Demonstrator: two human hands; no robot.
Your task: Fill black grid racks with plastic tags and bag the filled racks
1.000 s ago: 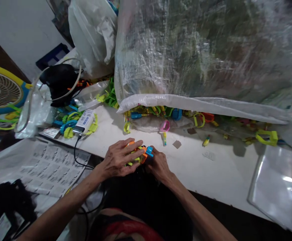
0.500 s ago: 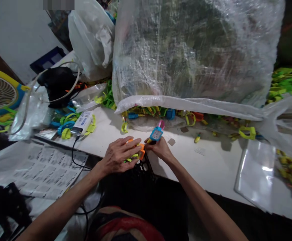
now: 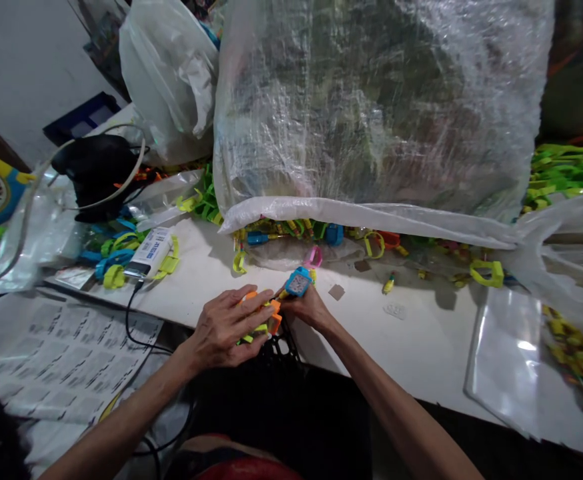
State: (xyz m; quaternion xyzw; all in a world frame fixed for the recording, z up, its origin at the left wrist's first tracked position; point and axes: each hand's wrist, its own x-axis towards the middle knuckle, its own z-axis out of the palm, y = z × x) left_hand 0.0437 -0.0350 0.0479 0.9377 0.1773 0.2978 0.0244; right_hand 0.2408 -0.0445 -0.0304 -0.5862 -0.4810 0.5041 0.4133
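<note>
My left hand (image 3: 221, 327) is curled over a small bunch of toy watches at the table's front edge. An orange toy watch (image 3: 274, 319) shows past its fingertips, and a yellow-green strap (image 3: 257, 331) pokes out below the fingers. My right hand (image 3: 309, 308) grips a blue toy watch (image 3: 298, 283), its square dial facing up, close beside the left hand's bunch. Part of the right fingers is hidden behind the watches. Just beyond the blue watch lies a pink loop (image 3: 314, 257).
A large wrapped plastic sack (image 3: 371, 120) stands at the back, with colourful toy pieces along its base. A white power bank (image 3: 149, 253) with a black cable lies left. Clear plastic bags (image 3: 504, 360) lie right. A printed label sheet (image 3: 66, 353) is at lower left.
The view has shifted a little. My right hand has brought the blue watch slightly nearer to my left hand and my body. Both hands keep their holds.
</note>
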